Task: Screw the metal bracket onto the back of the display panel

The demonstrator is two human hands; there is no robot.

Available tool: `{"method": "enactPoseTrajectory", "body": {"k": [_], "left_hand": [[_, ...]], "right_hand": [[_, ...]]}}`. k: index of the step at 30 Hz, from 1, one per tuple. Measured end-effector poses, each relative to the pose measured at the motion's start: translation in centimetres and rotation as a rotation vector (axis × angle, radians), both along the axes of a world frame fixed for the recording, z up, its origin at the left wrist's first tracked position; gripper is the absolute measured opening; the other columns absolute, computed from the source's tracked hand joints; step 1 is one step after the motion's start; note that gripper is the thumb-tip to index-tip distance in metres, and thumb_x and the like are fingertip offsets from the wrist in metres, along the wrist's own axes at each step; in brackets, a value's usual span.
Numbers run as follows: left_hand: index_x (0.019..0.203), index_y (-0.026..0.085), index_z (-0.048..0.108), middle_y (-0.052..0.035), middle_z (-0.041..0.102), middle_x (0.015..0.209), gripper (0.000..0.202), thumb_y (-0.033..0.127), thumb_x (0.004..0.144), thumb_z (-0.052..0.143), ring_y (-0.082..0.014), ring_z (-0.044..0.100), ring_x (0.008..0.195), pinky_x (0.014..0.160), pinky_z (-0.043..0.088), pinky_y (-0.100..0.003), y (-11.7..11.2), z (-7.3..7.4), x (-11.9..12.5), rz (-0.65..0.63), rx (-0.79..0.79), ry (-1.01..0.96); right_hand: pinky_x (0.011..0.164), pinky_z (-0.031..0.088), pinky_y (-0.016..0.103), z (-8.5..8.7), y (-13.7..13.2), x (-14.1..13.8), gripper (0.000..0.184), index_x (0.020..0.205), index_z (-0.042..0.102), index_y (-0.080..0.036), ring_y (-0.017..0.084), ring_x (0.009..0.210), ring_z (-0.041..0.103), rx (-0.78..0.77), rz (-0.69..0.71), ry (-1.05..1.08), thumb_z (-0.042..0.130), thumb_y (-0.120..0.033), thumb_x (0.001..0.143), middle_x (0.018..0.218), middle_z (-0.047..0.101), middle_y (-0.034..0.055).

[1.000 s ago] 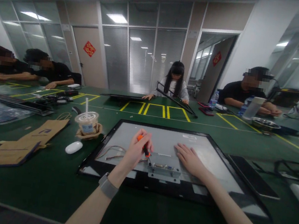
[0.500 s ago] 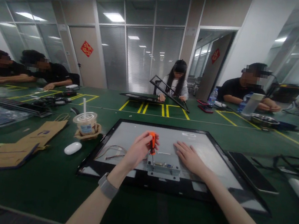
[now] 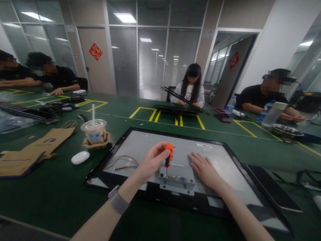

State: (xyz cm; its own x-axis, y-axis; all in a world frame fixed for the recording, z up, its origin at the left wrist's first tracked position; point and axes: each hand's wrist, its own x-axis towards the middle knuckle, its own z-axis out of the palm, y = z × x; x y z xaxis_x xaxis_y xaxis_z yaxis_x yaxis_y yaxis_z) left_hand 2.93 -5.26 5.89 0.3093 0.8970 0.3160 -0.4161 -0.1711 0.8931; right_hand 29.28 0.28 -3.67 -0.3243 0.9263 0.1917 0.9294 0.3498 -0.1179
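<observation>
My left hand [image 3: 154, 160] is closed on the orange and black handle of a screwdriver [image 3: 169, 154]. The screwdriver stands nearly upright, its tip at the left part of a metal bracket [image 3: 177, 185] that carries connector ports. This bracket sits near the front edge of a flat display panel [image 3: 157, 140] with a grey back and a black frame. My right hand [image 3: 205, 169] lies flat on the panel's back, fingers stretched out, right of the bracket. Thin wires [image 3: 124, 160] lie on the panel left of my left hand.
Left of the panel are a drink cup [image 3: 94, 130] in a cardboard holder, a white case [image 3: 80, 157] and a brown paper bag [image 3: 29, 153]. A dark phone-like slab [image 3: 273, 187] lies to the right. Across the green table, a person [image 3: 190, 84] handles a dark frame.
My left hand's fingers have shifted around the screwdriver handle, while my right hand stays put. Across the table, the person's raised frame has been lowered nearly flat. The view has shifted slightly.
</observation>
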Motion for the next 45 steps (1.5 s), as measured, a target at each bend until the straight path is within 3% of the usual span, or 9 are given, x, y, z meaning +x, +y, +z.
{"method": "enactPoseTrajectory", "body": {"k": [6,11,14,20,25,32,36,41,45], "left_hand": [[0.104,0.021,0.061,-0.0041,0.063,0.083,0.029,0.045,0.088,0.060,-0.0162,0.061,0.074,0.069,0.045,-0.028,-0.5,0.1,0.6,-0.144,-0.023,-0.066],[0.078,0.018,0.067,-0.0047,0.058,0.084,0.033,0.049,0.087,0.061,-0.0163,0.055,0.078,0.074,0.045,-0.028,0.0,-0.2,0.3,0.132,0.193,0.044],[0.079,0.018,0.069,-0.0033,0.055,0.079,0.033,0.048,0.089,0.057,-0.0149,0.051,0.073,0.067,0.043,-0.025,0.2,-0.3,0.0,0.289,0.262,0.177],[0.096,0.019,0.064,-0.0008,0.059,0.074,0.028,0.046,0.089,0.059,-0.0137,0.056,0.071,0.067,0.046,-0.025,0.8,-0.2,-0.7,0.324,0.215,0.154],[0.088,0.019,0.057,-0.0016,0.064,0.078,0.026,0.045,0.090,0.056,-0.0150,0.062,0.074,0.073,0.051,-0.029,1.1,-0.3,-0.5,0.279,0.166,0.018],[0.076,0.018,0.069,-0.0029,0.058,0.083,0.020,0.037,0.079,0.072,-0.0144,0.056,0.081,0.071,0.046,-0.023,1.0,-0.1,-0.5,0.484,0.300,0.129],[0.090,0.017,0.072,-0.0024,0.060,0.080,0.022,0.037,0.085,0.064,-0.0125,0.057,0.074,0.070,0.046,-0.024,1.3,-0.2,-0.9,0.379,0.218,0.132],[0.093,0.016,0.070,-0.0051,0.066,0.084,0.024,0.037,0.084,0.063,-0.0154,0.062,0.082,0.079,0.049,-0.027,1.1,-0.2,-0.7,0.211,0.067,-0.094],[0.086,0.017,0.070,-0.0041,0.065,0.086,0.019,0.035,0.085,0.063,-0.0143,0.060,0.084,0.079,0.048,-0.025,1.2,-0.4,-0.4,0.255,0.104,-0.073]], "right_hand": [[0.114,0.027,0.055,0.0,0.0,0.0,0.055,0.146,0.043,-0.022,0.028,0.143,0.033,-0.004,0.005,-0.010,0.023,-0.043,0.099,0.154,0.040,0.0108],[0.114,0.027,0.054,0.0,0.0,0.0,0.053,0.146,0.043,-0.024,0.028,0.142,0.034,-0.005,0.002,-0.005,0.025,-0.041,0.099,0.154,0.039,0.0101],[0.114,0.026,0.055,0.1,0.0,0.0,0.054,0.146,0.044,-0.023,0.029,0.142,0.034,-0.006,0.003,-0.012,0.024,-0.042,0.099,0.154,0.039,0.0104],[0.114,0.027,0.055,0.2,0.0,0.0,0.053,0.146,0.043,-0.022,0.028,0.143,0.033,-0.015,0.003,-0.012,0.024,-0.041,0.099,0.154,0.039,0.0107],[0.113,0.028,0.057,0.2,0.0,-0.1,0.053,0.145,0.045,-0.023,0.029,0.143,0.033,-0.012,0.000,-0.014,0.024,-0.041,0.100,0.154,0.039,0.0094],[0.114,0.027,0.056,0.3,-0.2,0.0,0.053,0.146,0.043,-0.022,0.029,0.143,0.033,-0.017,0.001,-0.010,0.025,-0.041,0.100,0.154,0.038,0.0096],[0.114,0.026,0.055,0.5,-0.3,-0.1,0.054,0.146,0.044,-0.021,0.029,0.143,0.032,-0.035,-0.003,-0.011,0.024,-0.042,0.100,0.155,0.038,0.0098],[0.115,0.026,0.056,0.6,-0.3,-0.2,0.054,0.146,0.044,-0.020,0.029,0.143,0.032,-0.029,-0.007,-0.019,0.024,-0.041,0.100,0.155,0.038,0.0099],[0.114,0.026,0.056,0.5,-0.3,-0.2,0.054,0.146,0.044,-0.021,0.029,0.143,0.032,-0.028,0.000,-0.009,0.024,-0.041,0.100,0.154,0.038,0.0099]]}}
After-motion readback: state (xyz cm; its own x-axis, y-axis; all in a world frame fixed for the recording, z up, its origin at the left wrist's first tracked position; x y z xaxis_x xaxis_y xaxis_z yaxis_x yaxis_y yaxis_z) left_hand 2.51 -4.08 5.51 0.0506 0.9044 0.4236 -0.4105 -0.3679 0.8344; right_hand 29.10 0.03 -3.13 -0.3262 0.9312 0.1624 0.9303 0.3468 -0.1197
